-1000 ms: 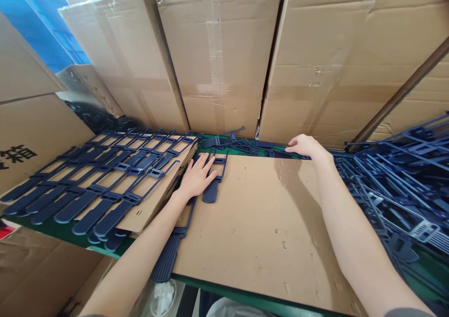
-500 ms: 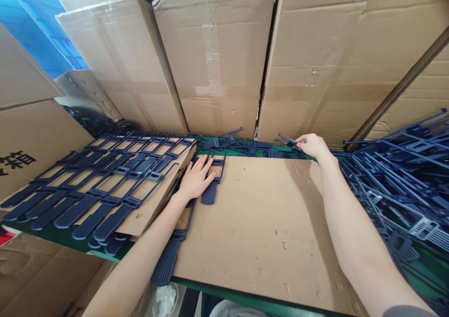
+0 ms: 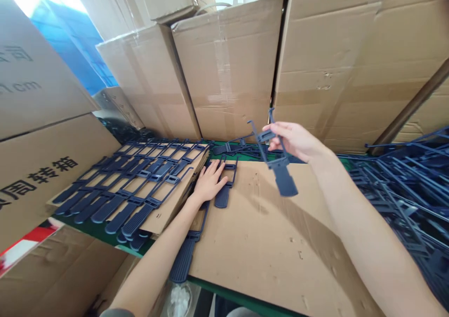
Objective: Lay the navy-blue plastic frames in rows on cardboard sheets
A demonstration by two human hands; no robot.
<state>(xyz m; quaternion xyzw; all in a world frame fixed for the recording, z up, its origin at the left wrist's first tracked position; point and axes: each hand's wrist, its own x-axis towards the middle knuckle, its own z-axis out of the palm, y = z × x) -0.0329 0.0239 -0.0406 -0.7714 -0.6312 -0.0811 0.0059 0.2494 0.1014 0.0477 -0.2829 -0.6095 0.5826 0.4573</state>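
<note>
My right hand (image 3: 293, 139) is closed on a dark blue plastic bracket (image 3: 285, 179), which has a flat paddle end and two thin hooked arms. It is held by its upper frame, paddle hanging down, above a cardboard sheet (image 3: 259, 251). On the sheet's left edge my left hand (image 3: 210, 182) lies flat with fingers spread, over part of a larger dark blue bracket (image 3: 184, 261). A smaller bracket (image 3: 222, 198) lies right beside its fingers. What sits directly under the left palm is hidden.
To the left, rows of similar brackets (image 3: 131, 209) cover a stack of cardboard sheets (image 3: 168, 214). A tangled pile of brackets (image 3: 403, 190) lies at right, with several loose ones (image 3: 231, 147) behind the sheet. Tall cardboard boxes (image 3: 231, 69) wall off the back.
My right hand has lifted the bracket from the back edge and brought it left and nearer, over the cardboard sheet. My left hand stays on the sheet's left edge. The view has shifted left.
</note>
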